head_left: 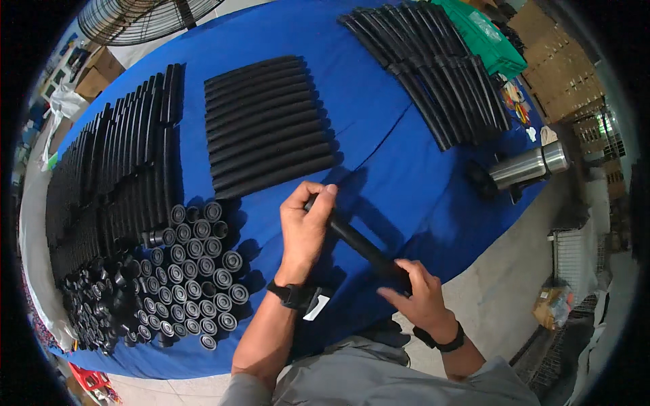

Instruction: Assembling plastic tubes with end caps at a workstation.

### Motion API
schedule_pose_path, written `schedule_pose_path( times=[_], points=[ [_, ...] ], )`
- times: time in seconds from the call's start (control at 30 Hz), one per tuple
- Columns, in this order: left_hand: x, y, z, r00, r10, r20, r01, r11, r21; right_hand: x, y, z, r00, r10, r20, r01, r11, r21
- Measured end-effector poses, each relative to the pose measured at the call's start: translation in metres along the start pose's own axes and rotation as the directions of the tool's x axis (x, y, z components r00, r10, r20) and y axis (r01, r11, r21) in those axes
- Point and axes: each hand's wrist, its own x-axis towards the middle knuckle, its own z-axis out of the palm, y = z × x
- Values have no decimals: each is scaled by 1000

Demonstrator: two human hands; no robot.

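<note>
Steadiness seemed to matter most, with the left hand clasped around the far end of the black tube, slanted above the blue-covered desk, and the right hand, its closure unclear, best kept aligned at the near end.
</note>
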Motion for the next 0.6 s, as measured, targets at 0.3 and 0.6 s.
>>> schedule_pose_path(
  times=[0.3,0.6],
  points=[
    [7,-3,10,992,92,83,-95,995,37,-1,8,-6,937,314,156,-350,851,392],
    [8,6,1,964,-71,256,64,997,36,-6,22,-31,681,483,550,-715,274,644]
  ],
)
